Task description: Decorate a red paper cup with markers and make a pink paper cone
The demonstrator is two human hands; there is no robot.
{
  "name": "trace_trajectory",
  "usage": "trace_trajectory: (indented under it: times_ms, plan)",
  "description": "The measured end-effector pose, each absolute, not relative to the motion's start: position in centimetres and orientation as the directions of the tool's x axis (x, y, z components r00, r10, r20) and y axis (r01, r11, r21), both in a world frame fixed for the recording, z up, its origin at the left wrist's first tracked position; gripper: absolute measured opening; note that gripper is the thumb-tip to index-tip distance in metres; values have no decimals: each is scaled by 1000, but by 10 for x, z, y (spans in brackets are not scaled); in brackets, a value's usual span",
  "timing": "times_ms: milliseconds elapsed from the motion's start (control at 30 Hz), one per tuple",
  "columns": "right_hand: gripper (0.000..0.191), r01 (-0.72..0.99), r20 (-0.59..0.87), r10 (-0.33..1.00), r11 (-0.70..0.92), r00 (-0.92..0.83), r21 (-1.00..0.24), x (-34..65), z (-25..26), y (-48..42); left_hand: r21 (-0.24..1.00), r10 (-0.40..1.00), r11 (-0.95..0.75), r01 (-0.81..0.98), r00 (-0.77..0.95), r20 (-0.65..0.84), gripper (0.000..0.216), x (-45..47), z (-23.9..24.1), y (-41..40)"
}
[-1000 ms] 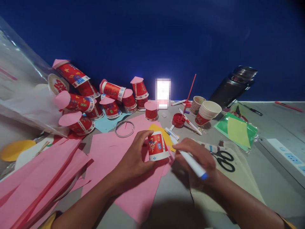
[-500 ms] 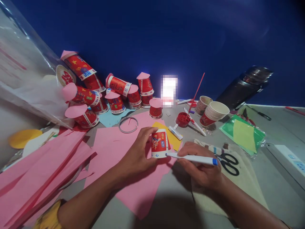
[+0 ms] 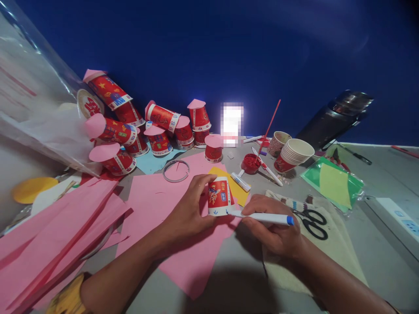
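My left hand is closed round an upside-down red paper cup that stands on a pink paper sheet. My right hand is shut on a white marker with a blue end. The marker lies almost level, and its tip touches the cup's rim at the lower right. A yellow paper piece lies just behind the cup.
Several red cups with pink tops are piled at the back left by a clear plastic bag. A cup stack, a red paint lid with a stick, scissors, green paper and a wire ring lie around.
A second ago the marker pointed steeply away from the cup; my right hand has swung it level and brought its tip to the cup's rim. The view has shifted slightly.
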State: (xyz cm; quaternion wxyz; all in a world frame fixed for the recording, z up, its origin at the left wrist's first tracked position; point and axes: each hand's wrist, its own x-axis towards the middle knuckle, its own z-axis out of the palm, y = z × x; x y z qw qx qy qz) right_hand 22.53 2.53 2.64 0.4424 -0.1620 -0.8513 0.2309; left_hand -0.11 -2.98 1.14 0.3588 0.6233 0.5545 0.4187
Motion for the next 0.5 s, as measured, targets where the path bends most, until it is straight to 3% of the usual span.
trace_trajectory:
  times_ms: [500]
  plan:
    - [10, 83, 682, 499, 834, -535, -545, 225, 28, 26, 914, 994, -100, 393, 4, 107, 77, 1, 14, -30]
